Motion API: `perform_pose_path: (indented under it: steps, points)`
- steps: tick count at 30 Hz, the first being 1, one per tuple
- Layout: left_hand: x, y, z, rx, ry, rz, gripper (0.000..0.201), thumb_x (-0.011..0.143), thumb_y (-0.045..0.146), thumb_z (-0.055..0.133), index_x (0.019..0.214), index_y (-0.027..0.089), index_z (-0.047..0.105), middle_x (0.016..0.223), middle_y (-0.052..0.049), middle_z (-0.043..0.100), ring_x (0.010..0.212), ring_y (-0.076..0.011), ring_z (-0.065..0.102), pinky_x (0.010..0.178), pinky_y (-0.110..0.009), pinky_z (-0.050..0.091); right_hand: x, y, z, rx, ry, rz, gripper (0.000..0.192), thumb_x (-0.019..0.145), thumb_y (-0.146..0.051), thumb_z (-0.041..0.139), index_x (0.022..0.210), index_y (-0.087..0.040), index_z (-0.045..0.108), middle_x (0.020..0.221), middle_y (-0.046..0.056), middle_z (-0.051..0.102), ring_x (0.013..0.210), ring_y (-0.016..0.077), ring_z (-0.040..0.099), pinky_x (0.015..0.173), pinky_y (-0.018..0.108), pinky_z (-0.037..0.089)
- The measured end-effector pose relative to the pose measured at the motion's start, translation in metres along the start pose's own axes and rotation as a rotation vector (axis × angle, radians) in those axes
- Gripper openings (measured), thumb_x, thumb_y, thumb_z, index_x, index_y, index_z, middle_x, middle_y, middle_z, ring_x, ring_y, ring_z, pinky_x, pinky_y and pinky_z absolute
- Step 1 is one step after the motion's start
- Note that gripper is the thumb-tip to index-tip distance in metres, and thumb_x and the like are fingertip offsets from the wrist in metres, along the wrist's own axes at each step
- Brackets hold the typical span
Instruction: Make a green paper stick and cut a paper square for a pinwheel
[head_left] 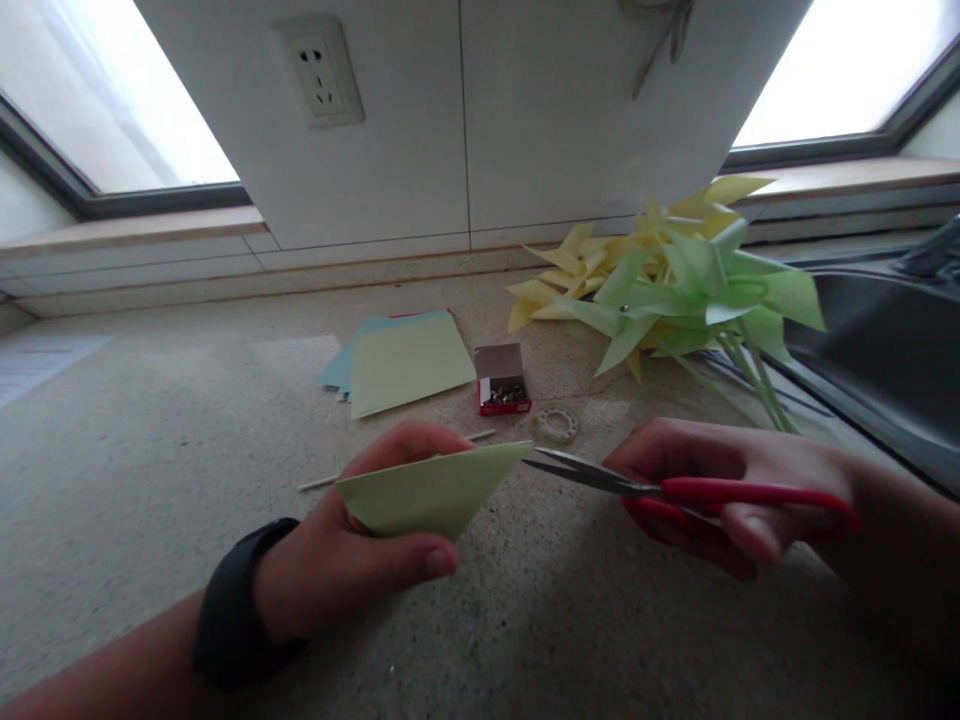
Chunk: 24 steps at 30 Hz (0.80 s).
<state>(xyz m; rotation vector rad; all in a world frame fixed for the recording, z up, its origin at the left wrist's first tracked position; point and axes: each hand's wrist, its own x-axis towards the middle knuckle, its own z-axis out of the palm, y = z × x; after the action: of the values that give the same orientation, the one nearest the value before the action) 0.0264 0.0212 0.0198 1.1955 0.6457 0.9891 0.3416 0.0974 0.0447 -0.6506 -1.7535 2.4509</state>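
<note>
Speckled countertop (150, 450), paper sheets (405, 360), pinwheels (675, 280)

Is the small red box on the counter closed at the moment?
No, the small red box sits open on the counter, with a heap of small metal pieces visible inside it.

The folded sheet (431, 492) is seen as matt paper; the scissors (675, 490) are made of bright metal blades and glossy red plastic handles; the counter (150, 440) is speckled, matt stone.
</note>
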Motion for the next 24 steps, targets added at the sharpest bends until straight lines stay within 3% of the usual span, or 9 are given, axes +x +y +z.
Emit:
perform_pose_path:
  steps: [3, 6, 9, 14, 19, 24]
  points:
    - [-0.001, -0.003, -0.003, -0.007, -0.002, 0.013, 0.044, 0.074, 0.031, 0.088, 0.114, 0.032, 0.069, 0.108, -0.001, 0.063, 0.079, -0.0132, 0.058, 0.068, -0.022, 0.047, 0.002, -0.005, -0.001, -0.020, -0.053, 0.095, 0.056, 0.069, -0.060, 0.085, 0.084, -0.013, 0.060, 0.067, -0.004, 0.056, 0.053, 0.0042, 0.051, 0.049, 0.013, 0.044]
    - [0.000, -0.005, -0.006, 0.003, -0.042, 0.048, 0.046, 0.069, 0.033, 0.092, 0.111, 0.034, 0.073, 0.119, -0.002, 0.058, 0.079, -0.0134, 0.057, 0.065, -0.023, 0.048, 0.003, -0.003, -0.004, -0.006, -0.143, 0.064, 0.046, 0.072, -0.047, 0.087, 0.087, -0.014, 0.059, 0.069, -0.005, 0.056, 0.053, 0.0045, 0.051, 0.048, 0.013, 0.045]
    - [0.003, -0.006, -0.007, 0.003, -0.059, 0.074, 0.049, 0.064, 0.028, 0.096, 0.107, 0.037, 0.075, 0.118, -0.001, 0.058, 0.091, -0.0172, 0.059, 0.067, -0.022, 0.048, 0.003, -0.001, -0.005, 0.006, -0.165, 0.050, 0.046, 0.070, -0.045, 0.089, 0.088, -0.014, 0.059, 0.071, -0.005, 0.056, 0.055, 0.0049, 0.052, 0.047, 0.013, 0.045]
    - [0.005, -0.009, -0.009, 0.014, -0.072, 0.102, 0.049, 0.065, 0.022, 0.095, 0.107, 0.037, 0.076, 0.121, 0.000, 0.057, 0.096, -0.0172, 0.059, 0.073, -0.022, 0.049, 0.002, -0.003, -0.001, 0.007, -0.107, 0.123, 0.061, 0.063, -0.063, 0.087, 0.083, -0.013, 0.059, 0.070, -0.004, 0.056, 0.056, 0.0044, 0.051, 0.048, 0.012, 0.044]
    - [0.005, -0.008, -0.010, 0.100, -0.071, 0.121, 0.048, 0.067, 0.025, 0.094, 0.110, 0.037, 0.075, 0.119, -0.001, 0.057, 0.102, -0.0197, 0.058, 0.079, -0.025, 0.049, 0.004, -0.005, 0.002, 0.042, -0.166, 0.098, 0.056, 0.061, -0.053, 0.092, 0.080, -0.014, 0.057, 0.066, -0.006, 0.055, 0.051, 0.0040, 0.048, 0.044, 0.012, 0.042]
    - [0.005, -0.003, -0.007, 0.194, -0.087, 0.125, 0.046, 0.068, 0.029, 0.093, 0.110, 0.035, 0.074, 0.114, -0.003, 0.058, 0.099, -0.0209, 0.054, 0.082, -0.029, 0.047, 0.003, -0.010, 0.006, 0.004, -0.095, 0.153, 0.064, 0.065, -0.070, 0.081, 0.083, -0.015, 0.056, 0.069, -0.005, 0.054, 0.055, 0.0042, 0.047, 0.048, 0.014, 0.041]
